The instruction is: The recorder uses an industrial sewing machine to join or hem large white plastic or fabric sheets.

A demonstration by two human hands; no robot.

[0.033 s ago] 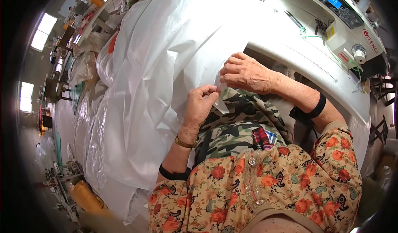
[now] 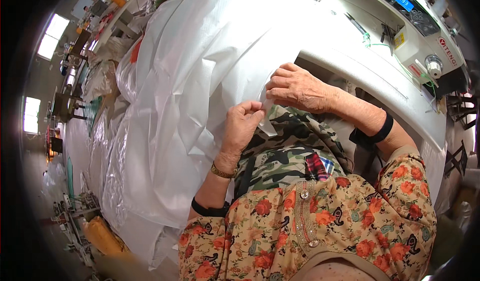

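Observation:
A large sheet of thin white fabric (image 2: 175, 106) hangs in folds off the work table and over my lap. Its right edge runs up to both my hands. My left hand (image 2: 242, 123) pinches that edge between thumb and forefinger. Just above and to the right, my right hand (image 2: 295, 88) is closed on the same edge, fingers curled under. The two hands nearly touch, and a short strip of the fabric hangs below them over my camouflage apron. The exact spot that the fingertips grip is hidden.
A white sewing machine (image 2: 425, 51) with a lit blue display stands on the white table (image 2: 365, 71) at the upper right. Tweezers (image 2: 356, 23) and green thread lie beside it. Plastic-wrapped bundles (image 2: 107, 76) are heaped at the left, near a yellow-orange roll (image 2: 104, 236).

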